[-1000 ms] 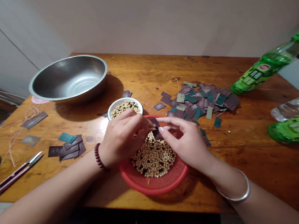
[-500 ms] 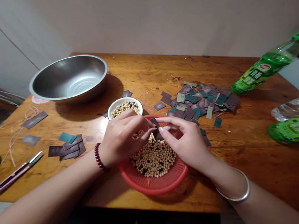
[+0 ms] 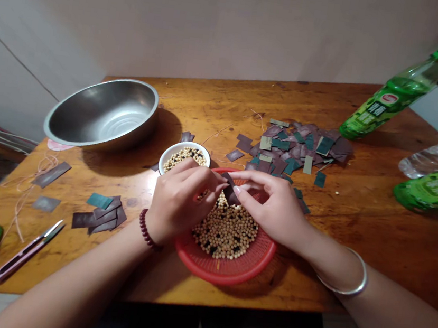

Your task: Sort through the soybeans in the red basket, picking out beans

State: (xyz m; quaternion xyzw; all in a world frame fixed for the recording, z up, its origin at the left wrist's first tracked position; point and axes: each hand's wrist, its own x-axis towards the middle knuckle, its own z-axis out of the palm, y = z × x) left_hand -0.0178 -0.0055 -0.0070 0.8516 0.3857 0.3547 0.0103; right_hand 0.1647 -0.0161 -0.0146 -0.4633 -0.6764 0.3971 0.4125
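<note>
My left hand (image 3: 179, 202), with a dark bead bracelet on its wrist, and my right hand (image 3: 273, 209), with a silver bangle, meet above a red plastic basket (image 3: 222, 271). Both pinch a folded dark purple card strip (image 3: 232, 193) between their fingertips. Below them, the basket holds pale soybeans mixed with black beans (image 3: 225, 233). A small white bowl (image 3: 185, 159) of the same beans stands just past my left hand, its near rim hidden behind my fingers.
A steel basin (image 3: 101, 112) stands on the wooden table (image 3: 314, 234) at the far left. Loose purple and teal card pieces (image 3: 295, 155) lie heaped beyond the basket. Thread snips (image 3: 26, 252), more card strips (image 3: 101, 215), and green bottles (image 3: 386, 99) lie about.
Both hands stay in nearly the same place, still pinching the dark strip. The strip has shifted only slightly between my fingertips.
</note>
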